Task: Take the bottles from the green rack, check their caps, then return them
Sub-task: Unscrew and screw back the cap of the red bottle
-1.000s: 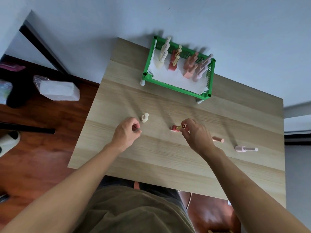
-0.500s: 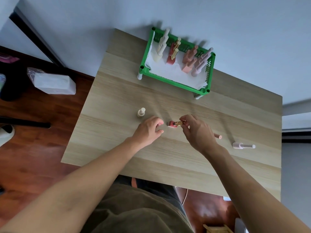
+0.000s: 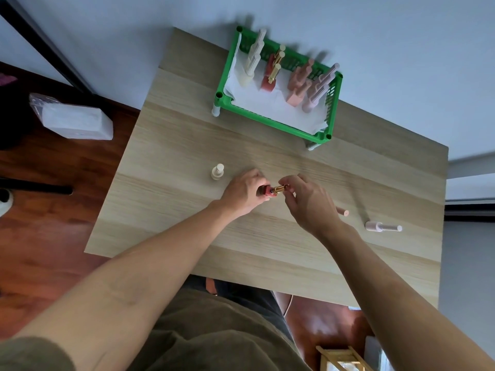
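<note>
Head view: one red bottle (image 3: pixel 79 190) in both grips, left hand (image 3: pixel 245 192) round body, right hand (image 3: pixel 308 203) pinching gold cap (image 3: pixel 280 187).

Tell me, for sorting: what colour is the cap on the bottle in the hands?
Gold, on the red bottle; head view.

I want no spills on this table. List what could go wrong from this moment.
1. Both the left hand and right hand work the red bottle sideways; a loosened gold cap might leak.
2. The pale pink bottle lies on its side and could roll.
3. A forearm might topple the upright cream bottle.
</note>
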`<state>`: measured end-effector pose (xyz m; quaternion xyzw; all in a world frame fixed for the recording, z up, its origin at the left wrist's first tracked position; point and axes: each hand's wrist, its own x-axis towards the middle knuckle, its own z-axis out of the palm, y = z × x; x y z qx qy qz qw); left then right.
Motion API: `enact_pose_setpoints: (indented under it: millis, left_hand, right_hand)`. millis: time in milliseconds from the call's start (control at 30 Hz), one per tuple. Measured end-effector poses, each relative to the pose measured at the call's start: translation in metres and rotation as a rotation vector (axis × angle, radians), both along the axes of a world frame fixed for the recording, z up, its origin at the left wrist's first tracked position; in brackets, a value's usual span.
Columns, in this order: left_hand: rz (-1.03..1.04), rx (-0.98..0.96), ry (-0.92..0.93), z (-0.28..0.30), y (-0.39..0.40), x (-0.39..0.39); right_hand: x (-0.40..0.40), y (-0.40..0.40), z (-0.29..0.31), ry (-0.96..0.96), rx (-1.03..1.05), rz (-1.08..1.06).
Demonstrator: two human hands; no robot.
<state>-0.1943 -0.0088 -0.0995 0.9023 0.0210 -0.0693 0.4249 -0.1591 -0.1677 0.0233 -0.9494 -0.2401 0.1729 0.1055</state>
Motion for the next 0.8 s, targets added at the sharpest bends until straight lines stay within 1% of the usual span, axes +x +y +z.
enact_pose_setpoints:
  millis: [233,433,533,633,800]
  left_hand:
    - [-0.026,-0.023,0.023,0.006,0.005,-0.002]
    - [-0.022,-0.124,0.089,0.022,0.010,-0.003]
    - [-0.004,-0.190,0.085,0.034,0.012,-0.005]
    - [0.024,-0.257,0.075,0.046,0.013,-0.009]
    - [0.032,-0.299,0.051,0.064,0.018,-0.012]
  right_hand:
    - [0.004,-0.002,0.006,0.010,0.002,0.005]
    - [0.011,-0.004,0.017,0.026,0.000,-0.008]
    - [0.018,-0.005,0.027,0.031,0.008,-0.014]
    - [0.026,-0.007,0.037,0.022,0.017,0.021]
    - [0.039,-0.004,0.057,0.059,0.049,0.094]
